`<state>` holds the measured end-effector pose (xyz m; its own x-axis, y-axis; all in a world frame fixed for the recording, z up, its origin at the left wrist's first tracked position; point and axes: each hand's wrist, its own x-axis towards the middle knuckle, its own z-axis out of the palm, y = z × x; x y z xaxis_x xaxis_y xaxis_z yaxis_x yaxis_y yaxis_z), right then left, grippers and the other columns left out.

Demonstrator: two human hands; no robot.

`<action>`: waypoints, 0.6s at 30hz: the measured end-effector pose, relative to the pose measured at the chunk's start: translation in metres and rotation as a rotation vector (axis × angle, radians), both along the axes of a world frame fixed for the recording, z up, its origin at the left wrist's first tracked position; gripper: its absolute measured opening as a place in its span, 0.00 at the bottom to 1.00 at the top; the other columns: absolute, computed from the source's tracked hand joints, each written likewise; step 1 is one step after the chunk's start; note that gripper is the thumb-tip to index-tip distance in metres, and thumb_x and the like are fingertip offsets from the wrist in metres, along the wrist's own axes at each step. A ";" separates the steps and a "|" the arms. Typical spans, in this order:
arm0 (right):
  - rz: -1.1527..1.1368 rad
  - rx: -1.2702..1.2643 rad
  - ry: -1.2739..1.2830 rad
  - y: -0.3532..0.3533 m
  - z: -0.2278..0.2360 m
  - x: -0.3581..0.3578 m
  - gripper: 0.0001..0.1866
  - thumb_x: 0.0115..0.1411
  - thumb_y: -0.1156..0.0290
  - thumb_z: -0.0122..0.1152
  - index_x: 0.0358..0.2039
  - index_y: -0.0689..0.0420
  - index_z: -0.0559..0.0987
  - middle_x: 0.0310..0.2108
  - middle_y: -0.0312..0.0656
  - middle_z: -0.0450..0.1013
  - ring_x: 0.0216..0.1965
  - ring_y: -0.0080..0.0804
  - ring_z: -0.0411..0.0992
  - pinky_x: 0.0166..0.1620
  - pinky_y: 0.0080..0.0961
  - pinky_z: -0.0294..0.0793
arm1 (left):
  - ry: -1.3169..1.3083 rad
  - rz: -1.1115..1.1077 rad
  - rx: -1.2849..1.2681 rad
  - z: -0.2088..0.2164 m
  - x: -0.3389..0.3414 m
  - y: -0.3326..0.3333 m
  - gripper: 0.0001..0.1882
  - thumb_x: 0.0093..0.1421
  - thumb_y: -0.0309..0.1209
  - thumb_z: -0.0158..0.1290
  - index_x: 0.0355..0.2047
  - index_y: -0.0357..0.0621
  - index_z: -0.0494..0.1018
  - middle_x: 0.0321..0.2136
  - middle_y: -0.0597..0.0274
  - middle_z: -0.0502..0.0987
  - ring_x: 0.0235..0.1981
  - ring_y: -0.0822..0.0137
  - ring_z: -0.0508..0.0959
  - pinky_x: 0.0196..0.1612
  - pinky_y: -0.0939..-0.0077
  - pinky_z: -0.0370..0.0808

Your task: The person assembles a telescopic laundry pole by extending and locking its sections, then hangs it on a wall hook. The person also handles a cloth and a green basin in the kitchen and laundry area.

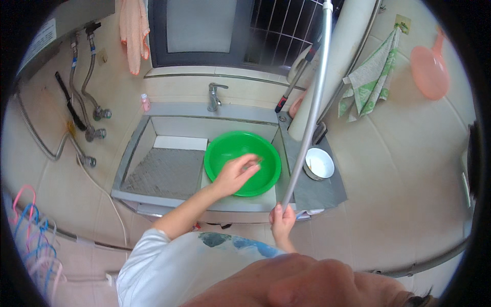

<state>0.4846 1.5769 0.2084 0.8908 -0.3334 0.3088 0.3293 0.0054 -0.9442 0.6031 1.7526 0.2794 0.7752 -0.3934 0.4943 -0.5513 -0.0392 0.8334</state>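
My right hand [283, 219] is closed round the lower end of a long silver metal pole [311, 112]. The pole slants up past the sink's right side, and its top leaves the picture. Over a round green plastic basin [217, 176] in the sink hovers my left hand [236, 175], its fingers bent inward. Motion smears those fingertips, so whether they pinch anything small cannot be made out. The basin stands in the right part of the grey sink [134, 153], whose left part is a ridged slope [166, 174].
A white bowl [319, 165] stands on the ledge right of the sink, close to the pole. Behind the basin rises a chrome tap [215, 97]. A red-and-black-handled tool [294, 87] leans by the white pipe [335, 66]. Hoses and valves [94, 134] line the left wall; colourful hangers [38, 245] hang below.
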 end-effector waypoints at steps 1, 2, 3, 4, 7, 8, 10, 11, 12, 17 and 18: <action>0.013 -0.029 -0.011 -0.009 -0.008 -0.013 0.13 0.62 0.66 0.50 0.23 0.58 0.67 0.13 0.31 0.61 0.13 0.16 0.57 0.15 0.16 0.54 | 0.027 -0.082 -0.027 0.017 -0.004 -0.024 0.16 0.63 0.31 0.46 0.49 0.35 0.65 0.37 0.60 0.76 0.35 0.71 0.76 0.38 0.79 0.72; 0.021 -0.033 0.037 -0.018 -0.017 -0.029 0.12 0.62 0.67 0.52 0.23 0.58 0.67 0.14 0.31 0.61 0.14 0.16 0.58 0.16 0.16 0.55 | 0.062 -0.177 -0.069 0.030 -0.011 -0.048 0.18 0.64 0.31 0.45 0.51 0.36 0.63 0.40 0.60 0.75 0.37 0.70 0.76 0.39 0.79 0.71; 0.044 -0.015 0.074 -0.026 -0.028 -0.046 0.12 0.61 0.67 0.53 0.23 0.57 0.68 0.14 0.30 0.62 0.14 0.15 0.58 0.17 0.15 0.56 | 0.133 -0.274 -0.132 0.042 -0.019 -0.071 0.18 0.65 0.33 0.44 0.52 0.36 0.62 0.41 0.60 0.75 0.38 0.70 0.75 0.41 0.78 0.71; 0.068 0.004 0.111 -0.036 -0.039 -0.061 0.11 0.60 0.68 0.54 0.23 0.57 0.68 0.15 0.29 0.63 0.15 0.14 0.59 0.18 0.15 0.58 | 0.217 -0.368 -0.193 0.051 -0.026 -0.092 0.19 0.65 0.34 0.43 0.52 0.36 0.61 0.42 0.60 0.74 0.39 0.71 0.75 0.42 0.78 0.70; 0.024 -0.084 0.215 -0.068 -0.076 -0.095 0.12 0.59 0.68 0.56 0.21 0.57 0.68 0.14 0.29 0.62 0.17 0.15 0.60 0.20 0.16 0.59 | 0.216 -0.442 -0.262 0.067 -0.043 -0.131 0.19 0.65 0.36 0.43 0.51 0.36 0.62 0.41 0.60 0.74 0.37 0.73 0.74 0.42 0.79 0.69; 0.026 -0.108 0.233 -0.077 -0.091 -0.103 0.12 0.59 0.68 0.56 0.20 0.57 0.68 0.14 0.29 0.62 0.17 0.15 0.60 0.20 0.16 0.59 | 0.177 -0.422 -0.279 0.070 -0.047 -0.135 0.19 0.65 0.36 0.44 0.51 0.37 0.62 0.40 0.60 0.74 0.36 0.73 0.74 0.41 0.79 0.69; 0.071 -0.243 0.342 -0.101 -0.122 -0.117 0.12 0.56 0.67 0.59 0.22 0.60 0.71 0.15 0.33 0.67 0.18 0.19 0.64 0.22 0.21 0.63 | 0.115 -0.363 -0.295 0.070 -0.056 -0.139 0.19 0.65 0.37 0.44 0.51 0.37 0.61 0.39 0.59 0.74 0.35 0.74 0.74 0.41 0.79 0.69; 0.106 -0.323 0.380 -0.112 -0.137 -0.124 0.12 0.56 0.67 0.60 0.23 0.61 0.71 0.16 0.35 0.68 0.19 0.20 0.65 0.23 0.23 0.64 | 0.128 -0.326 -0.282 0.068 -0.060 -0.136 0.19 0.64 0.37 0.45 0.50 0.38 0.62 0.38 0.59 0.75 0.34 0.74 0.74 0.40 0.79 0.70; 0.142 -0.405 0.417 -0.121 -0.152 -0.132 0.12 0.55 0.67 0.61 0.24 0.62 0.72 0.17 0.36 0.69 0.19 0.21 0.66 0.23 0.25 0.66 | 0.166 -0.314 -0.264 0.064 -0.067 -0.133 0.18 0.64 0.37 0.46 0.50 0.38 0.63 0.37 0.58 0.75 0.34 0.74 0.74 0.40 0.79 0.70; 0.419 -0.633 0.540 -0.133 -0.205 -0.151 0.15 0.49 0.66 0.66 0.31 0.63 0.76 0.21 0.42 0.73 0.22 0.27 0.71 0.27 0.27 0.70 | 0.223 -0.085 -0.276 0.041 -0.102 -0.121 0.16 0.60 0.32 0.52 0.46 0.39 0.66 0.36 0.60 0.75 0.35 0.74 0.74 0.42 0.77 0.71; 0.489 -0.618 0.683 -0.133 -0.206 -0.154 0.16 0.48 0.65 0.67 0.33 0.63 0.76 0.21 0.43 0.73 0.22 0.28 0.71 0.28 0.27 0.71 | 0.173 -0.025 -0.286 0.036 -0.107 -0.117 0.16 0.59 0.31 0.54 0.45 0.39 0.67 0.35 0.61 0.75 0.35 0.74 0.74 0.42 0.77 0.72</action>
<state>0.3310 1.4442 0.0028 0.9352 0.1554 -0.3181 -0.1841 -0.5537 -0.8121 0.4956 1.6359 0.3151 0.8489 -0.2779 0.4496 -0.3988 0.2215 0.8899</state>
